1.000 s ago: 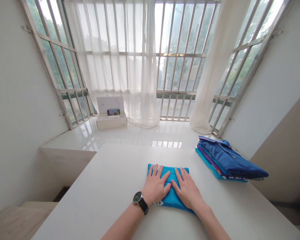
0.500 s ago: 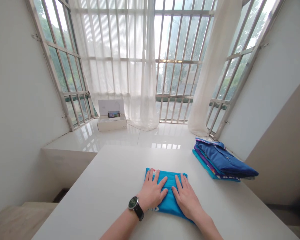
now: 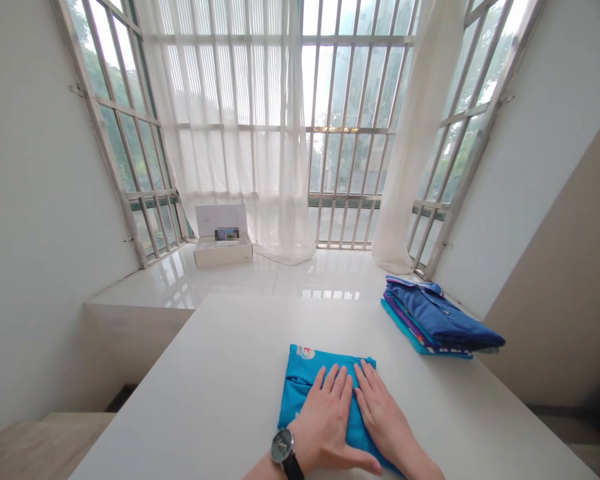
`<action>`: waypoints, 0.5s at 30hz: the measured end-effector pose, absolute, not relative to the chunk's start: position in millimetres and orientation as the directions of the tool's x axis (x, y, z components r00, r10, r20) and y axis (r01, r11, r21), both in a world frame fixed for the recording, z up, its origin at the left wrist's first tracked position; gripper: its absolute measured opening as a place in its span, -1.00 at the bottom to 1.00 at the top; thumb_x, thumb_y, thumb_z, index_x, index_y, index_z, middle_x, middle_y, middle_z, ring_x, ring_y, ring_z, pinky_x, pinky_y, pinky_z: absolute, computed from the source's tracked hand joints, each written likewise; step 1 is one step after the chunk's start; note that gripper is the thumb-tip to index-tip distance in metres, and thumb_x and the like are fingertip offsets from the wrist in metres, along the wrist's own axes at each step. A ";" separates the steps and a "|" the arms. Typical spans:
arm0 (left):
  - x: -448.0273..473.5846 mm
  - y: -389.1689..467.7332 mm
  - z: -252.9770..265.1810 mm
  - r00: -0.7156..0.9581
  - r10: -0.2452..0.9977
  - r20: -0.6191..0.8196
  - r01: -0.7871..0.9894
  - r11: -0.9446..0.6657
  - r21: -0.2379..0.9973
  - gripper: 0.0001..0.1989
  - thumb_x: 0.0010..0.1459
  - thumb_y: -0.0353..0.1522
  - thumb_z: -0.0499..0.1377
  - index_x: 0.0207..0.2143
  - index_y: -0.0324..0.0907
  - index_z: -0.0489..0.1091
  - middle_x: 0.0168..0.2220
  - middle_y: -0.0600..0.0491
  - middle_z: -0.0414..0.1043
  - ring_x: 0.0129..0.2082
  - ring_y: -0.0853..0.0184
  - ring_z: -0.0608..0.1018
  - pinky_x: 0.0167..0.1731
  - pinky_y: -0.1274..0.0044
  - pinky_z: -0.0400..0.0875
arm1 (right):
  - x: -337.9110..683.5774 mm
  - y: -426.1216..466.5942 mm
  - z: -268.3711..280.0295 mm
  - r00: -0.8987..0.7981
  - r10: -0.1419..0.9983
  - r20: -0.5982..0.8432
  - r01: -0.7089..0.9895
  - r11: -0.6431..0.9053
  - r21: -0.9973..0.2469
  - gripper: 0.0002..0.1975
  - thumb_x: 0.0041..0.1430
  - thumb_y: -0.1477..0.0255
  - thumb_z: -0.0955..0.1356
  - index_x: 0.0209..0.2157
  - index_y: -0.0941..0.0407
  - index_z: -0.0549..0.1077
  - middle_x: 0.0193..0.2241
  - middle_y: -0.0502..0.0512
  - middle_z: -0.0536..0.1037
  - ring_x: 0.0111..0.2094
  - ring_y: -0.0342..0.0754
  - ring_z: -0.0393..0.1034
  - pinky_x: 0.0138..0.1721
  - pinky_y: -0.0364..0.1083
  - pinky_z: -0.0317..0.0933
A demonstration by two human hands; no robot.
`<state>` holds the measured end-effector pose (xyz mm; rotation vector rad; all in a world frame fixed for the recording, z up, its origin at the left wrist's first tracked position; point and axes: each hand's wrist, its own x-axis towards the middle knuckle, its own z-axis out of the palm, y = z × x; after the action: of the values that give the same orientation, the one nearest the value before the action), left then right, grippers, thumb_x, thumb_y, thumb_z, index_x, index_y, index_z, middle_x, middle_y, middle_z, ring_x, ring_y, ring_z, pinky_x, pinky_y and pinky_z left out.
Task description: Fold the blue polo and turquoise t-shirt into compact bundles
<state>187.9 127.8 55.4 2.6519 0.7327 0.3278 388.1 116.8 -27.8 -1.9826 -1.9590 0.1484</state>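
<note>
A folded bright blue shirt (image 3: 295, 393) lies flat on the white table (image 3: 205, 393) in front of me. It shows a small red and white print near its far left corner. My left hand (image 3: 327, 417), with a black-strapped watch (image 3: 283, 448) at the wrist, rests palm down on the shirt's middle, fingers stretched and thumb out to the right. Close beside it, my right hand (image 3: 380, 410) lies flat along the shirt's right side, fingers extended. Both palms cover much of the cloth's right half and near part.
At the table's right edge sits a stack of folded clothes (image 3: 437, 317), dark blue on top. Behind the table, a white windowsill (image 3: 280, 277) holds an open white box (image 3: 223, 253) with a phone-like device (image 3: 227, 234). Sheer curtains (image 3: 230, 133) hang before barred windows.
My left hand has slid right across the shirt, close to my right hand, uncovering the printed corner. The right hand stays on the shirt's right side. The view has shifted slightly.
</note>
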 end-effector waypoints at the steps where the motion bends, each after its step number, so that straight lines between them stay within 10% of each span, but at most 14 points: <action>1: 187.1 126.3 57.3 0.845 0.521 0.119 0.436 -0.800 0.412 0.20 0.00 0.34 -0.07 0.39 -0.36 -0.20 0.41 -0.24 -0.27 0.40 -0.04 -0.16 0.34 0.13 -0.31 | 389.4 112.6 -25.4 0.048 0.987 0.151 0.939 0.007 -0.344 -0.41 0.34 0.29 0.07 0.29 0.28 0.17 0.34 0.27 0.09 0.36 0.15 -0.06 0.33 0.18 -0.01; 7: 199.4 114.6 48.1 0.868 0.469 0.163 0.406 -0.859 0.312 0.17 0.05 0.29 -0.03 0.38 -0.44 -0.19 0.40 -0.30 -0.23 0.39 -0.09 -0.13 0.33 0.08 -0.22 | 391.5 89.5 -5.3 0.066 0.996 0.054 0.896 -0.035 -0.442 -0.37 0.30 0.26 0.10 0.28 0.31 0.19 0.34 0.26 0.10 0.36 0.14 -0.04 0.35 0.16 -0.07; 15: 206.9 89.3 -9.4 0.880 0.416 0.230 0.410 -0.909 0.076 -0.49 0.42 -0.35 -0.17 0.36 -0.31 -0.03 0.35 -0.19 0.03 0.33 -0.01 0.15 0.24 0.17 0.16 | 433.5 25.7 6.6 0.166 0.986 0.008 0.435 -0.066 -0.898 -0.36 0.20 0.02 0.27 0.19 0.09 0.38 0.24 0.13 0.34 0.28 0.12 0.16 0.31 0.08 -0.03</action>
<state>206.9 89.3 -9.4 3.0217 0.6638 0.3783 433.5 25.7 6.6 -1.6308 -1.3865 0.8556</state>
